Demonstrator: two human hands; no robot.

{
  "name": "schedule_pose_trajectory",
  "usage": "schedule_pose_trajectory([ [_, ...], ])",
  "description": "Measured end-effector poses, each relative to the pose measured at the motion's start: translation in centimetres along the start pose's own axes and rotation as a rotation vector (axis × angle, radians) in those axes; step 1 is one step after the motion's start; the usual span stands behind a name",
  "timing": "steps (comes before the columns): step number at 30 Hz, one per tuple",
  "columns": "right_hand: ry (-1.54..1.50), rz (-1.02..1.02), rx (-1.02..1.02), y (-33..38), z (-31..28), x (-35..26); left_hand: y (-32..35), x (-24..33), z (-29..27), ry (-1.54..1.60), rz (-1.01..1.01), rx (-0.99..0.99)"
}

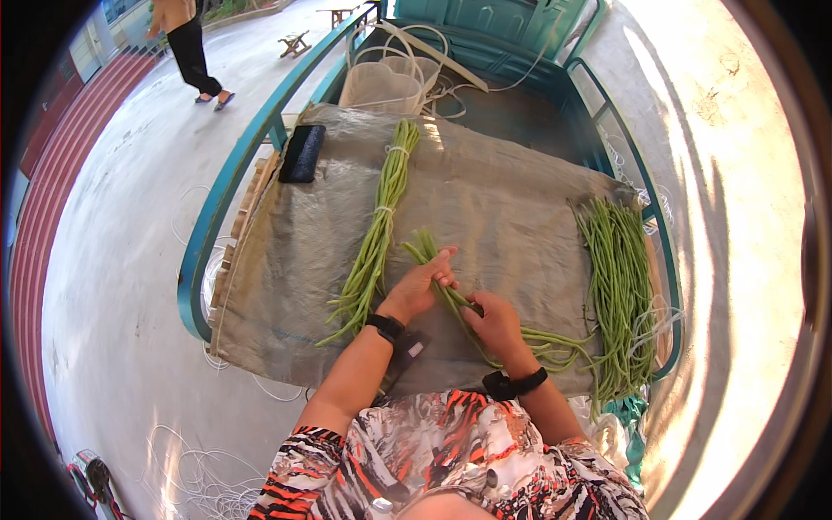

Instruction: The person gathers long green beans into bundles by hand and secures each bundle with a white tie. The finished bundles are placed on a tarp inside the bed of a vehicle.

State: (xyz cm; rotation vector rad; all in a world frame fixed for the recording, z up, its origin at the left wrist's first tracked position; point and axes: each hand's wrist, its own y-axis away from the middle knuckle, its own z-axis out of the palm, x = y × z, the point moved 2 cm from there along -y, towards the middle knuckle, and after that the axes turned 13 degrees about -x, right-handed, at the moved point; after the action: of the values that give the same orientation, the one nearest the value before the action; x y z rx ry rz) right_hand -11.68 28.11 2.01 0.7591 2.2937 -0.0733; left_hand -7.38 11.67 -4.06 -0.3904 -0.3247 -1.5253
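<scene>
Long green beans run slantwise through both my hands over a grey-brown sheet. My left hand is wrapped round the bunch near its upper end, where the tips stick out past the fingers. Lower down, my right hand closes on the same beans; their tail ends trail to the right. Left of my hands lies a tied bundle of long beans, bound with white string at two places. A large loose pile of long beans rests at the sheet's right edge.
The sheet covers boards on a green cart with side rails. A dark object lies at its far left corner. Behind are a whitish tub and white straps. Loose white string lies on the ground; a person walks at far left.
</scene>
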Motion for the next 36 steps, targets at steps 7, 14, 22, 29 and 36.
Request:
schedule_pose_trajectory([
  [7, 0.092, 0.278, -0.085, 5.5, -3.7, 1.4, 0.2, 0.4, -0.4, 0.096, 0.011, 0.047],
  [14, 0.268, 0.331, 0.264, 10.2, -7.8, 9.8, 0.3, 0.8, -0.4, 0.127, 0.055, -0.010],
  [22, 0.511, 0.634, 0.414, 5.8, -10.6, 16.2, 0.5, 0.5, -0.3, 0.096, 0.038, 0.027],
  [29, 0.328, 0.647, 0.327, 3.4, -11.5, 18.7, 0.8, 1.0, -0.2, 0.008, 0.042, 0.101],
  [36, -0.175, 0.072, 0.259, 1.2, -6.8, 8.8, 0.3, 1.0, -0.5, -0.003, -0.002, -0.012],
])
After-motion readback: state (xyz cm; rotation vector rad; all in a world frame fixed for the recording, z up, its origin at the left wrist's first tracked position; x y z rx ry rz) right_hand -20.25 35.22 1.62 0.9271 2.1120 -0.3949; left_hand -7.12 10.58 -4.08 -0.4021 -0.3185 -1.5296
